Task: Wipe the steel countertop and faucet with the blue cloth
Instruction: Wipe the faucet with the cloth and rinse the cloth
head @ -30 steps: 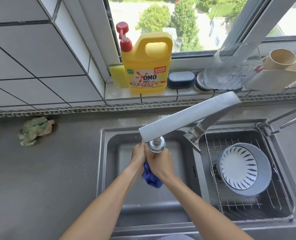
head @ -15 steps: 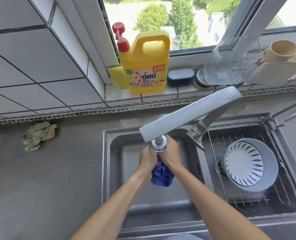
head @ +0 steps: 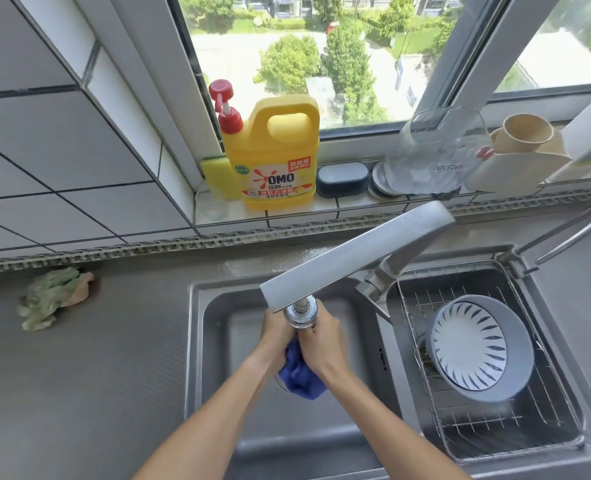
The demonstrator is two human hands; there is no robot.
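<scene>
Both hands, left hand (head: 277,329) and right hand (head: 323,344), clenched around the blue cloth (head: 299,374) under the faucet (head: 352,256) nozzle, likely wringing it over the sink (head: 214,344).

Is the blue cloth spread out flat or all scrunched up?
Scrunched up. The blue cloth is bunched between both hands, left hand and right hand.

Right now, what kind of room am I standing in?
Most likely a home kitchen, at the sink under a window. A steel double sink with a faucet over it, a yellow dish soap jug on the sill, and a wire dish rack holding a bowl suggest so.
</scene>
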